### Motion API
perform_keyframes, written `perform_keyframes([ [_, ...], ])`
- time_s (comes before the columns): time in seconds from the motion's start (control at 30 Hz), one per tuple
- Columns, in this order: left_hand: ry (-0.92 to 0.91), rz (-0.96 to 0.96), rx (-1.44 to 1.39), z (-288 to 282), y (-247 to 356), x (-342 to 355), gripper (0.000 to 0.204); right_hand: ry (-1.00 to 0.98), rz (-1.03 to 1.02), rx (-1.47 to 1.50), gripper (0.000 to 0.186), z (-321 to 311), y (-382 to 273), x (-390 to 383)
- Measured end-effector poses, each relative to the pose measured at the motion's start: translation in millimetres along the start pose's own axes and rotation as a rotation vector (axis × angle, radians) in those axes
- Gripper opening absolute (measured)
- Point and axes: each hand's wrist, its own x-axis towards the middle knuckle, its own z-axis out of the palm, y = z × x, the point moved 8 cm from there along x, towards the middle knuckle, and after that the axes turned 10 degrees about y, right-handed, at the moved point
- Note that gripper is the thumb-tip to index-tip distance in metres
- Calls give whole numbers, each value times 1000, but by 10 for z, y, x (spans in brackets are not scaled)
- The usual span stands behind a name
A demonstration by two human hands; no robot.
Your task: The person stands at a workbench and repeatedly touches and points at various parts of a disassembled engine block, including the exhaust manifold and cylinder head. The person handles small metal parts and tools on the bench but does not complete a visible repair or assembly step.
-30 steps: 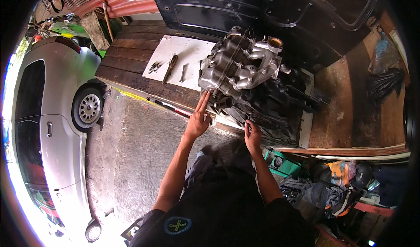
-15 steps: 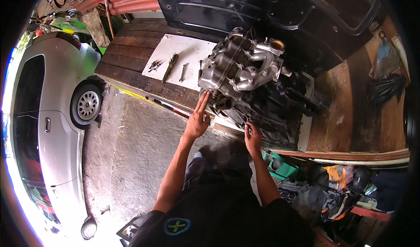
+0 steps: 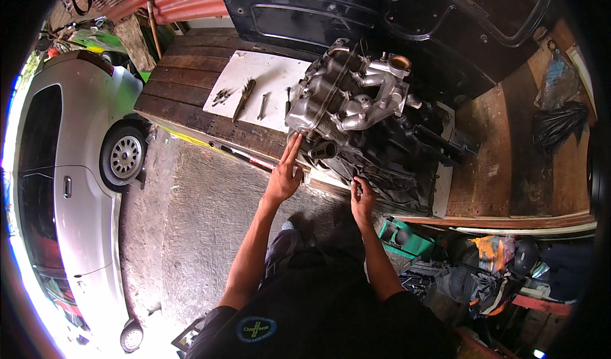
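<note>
A metal engine [image 3: 331, 98] with a ribbed cover and curved intake pipes stands on the wooden bench. My left hand [image 3: 283, 179] reaches to its near left corner, two fingers stretched out and their tips at the metal edge; nothing shows in its grasp. Right of those fingertips a dark round pipe end [image 3: 323, 150] sticks out toward me. My right hand [image 3: 363, 201] is at the bench's front edge, thumb and fingertips drawn together by a dark crumpled cloth [image 3: 388, 184]. Whatever those fingers pinch is too small to make out.
On a white board [image 3: 273, 73] left of the engine lie a brush [image 3: 244, 99], a small spanner [image 3: 263, 106] and several small dark parts [image 3: 221, 97]. A black panel [image 3: 356, 15] rises behind. A silver car [image 3: 83, 187] stands left; a green case [image 3: 407, 238] sits low right.
The whole view has shifted slightly. My left fingers stay at the engine's corner, and my right hand keeps nearly the same place by the cloth, its fingers slightly changed.
</note>
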Motion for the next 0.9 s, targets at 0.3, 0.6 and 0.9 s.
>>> perform_keyframes([
  [0.3, -26, -27, -63, -4, 12, 14, 84, -54, 168, 162, 19, 449, 473, -276],
  [0.6, -26, 23, -15, -14, 22, 28, 86, -60, 270, 367, 22, 762, 537, -360],
  [0.9, -33, -5, -20, -13, -20, 14, 87, -33, 230, 246, 18, 830, 275, -288],
])
